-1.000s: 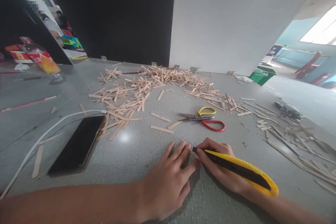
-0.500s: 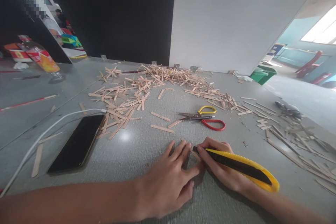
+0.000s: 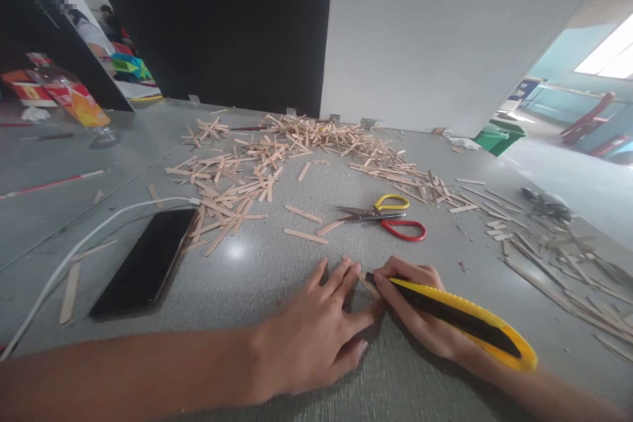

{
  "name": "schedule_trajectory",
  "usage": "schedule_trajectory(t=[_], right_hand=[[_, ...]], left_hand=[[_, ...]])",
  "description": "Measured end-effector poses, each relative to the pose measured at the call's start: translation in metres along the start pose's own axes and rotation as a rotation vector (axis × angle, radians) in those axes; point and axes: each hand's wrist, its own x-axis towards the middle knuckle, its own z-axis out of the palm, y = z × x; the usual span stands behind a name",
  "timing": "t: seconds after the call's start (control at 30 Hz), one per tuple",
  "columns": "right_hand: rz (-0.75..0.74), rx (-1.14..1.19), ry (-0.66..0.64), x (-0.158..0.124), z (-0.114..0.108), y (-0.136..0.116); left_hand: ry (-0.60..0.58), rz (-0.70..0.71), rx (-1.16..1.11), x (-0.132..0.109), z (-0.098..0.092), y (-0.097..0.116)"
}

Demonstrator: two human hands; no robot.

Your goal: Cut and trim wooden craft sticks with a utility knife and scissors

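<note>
My right hand [image 3: 415,303] is closed around a yellow and black utility knife [image 3: 459,316], its tip end pointing left over a small wooden craft stick [image 3: 367,286]. Fingers spread and lying on the table, my left hand [image 3: 316,330] touches that stick from the left. Its fingertips and thumb partly cover the stick. Just beyond both hands are scissors [image 3: 403,231] with one yellow and one red handle, and a dark pen-like tool lies across them. Several loose craft sticks [image 3: 305,236] rest left of the scissors.
A pile of craft sticks [image 3: 316,135] curves along the back of the grey table. At left lie a phone [image 3: 143,264] with a white cable [image 3: 93,227] and a bottle [image 3: 74,99]. Cut strips [image 3: 539,277] are scattered at right. Upright panels [image 3: 395,33] stand behind.
The knife's rear end has swung slightly right and down, while its tip stays at the stick. My left hand keeps almost the same place. The whole view has shifted a little.
</note>
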Motion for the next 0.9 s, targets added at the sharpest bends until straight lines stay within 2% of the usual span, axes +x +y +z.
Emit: schedule_trajectory(t=[0.13,0.27,0.5,0.73,0.9], right_hand=[[-0.01,0.025,-0.019,-0.002,0.0011,0.0022],[0.011,-0.009,0.008,-0.0048,0.0005,0.0022],[0.003,0.064,0.03,0.0,0.0002,-0.001],[0.105,0.068,-0.007,0.0011,0.0024,0.0047],[0.124,0.113,-0.038,0.001,0.001,0.0049]], left_hand=[[0.011,-0.003,-0.004,0.0004,0.0,0.0003],[0.01,0.001,0.003,-0.0002,0.0014,0.0001],[0.047,0.023,-0.009,-0.0014,0.0045,-0.0024],[0.051,0.029,0.012,-0.0011,0.004,-0.0016],[0.067,0.032,-0.003,-0.001,0.005,-0.0018]])
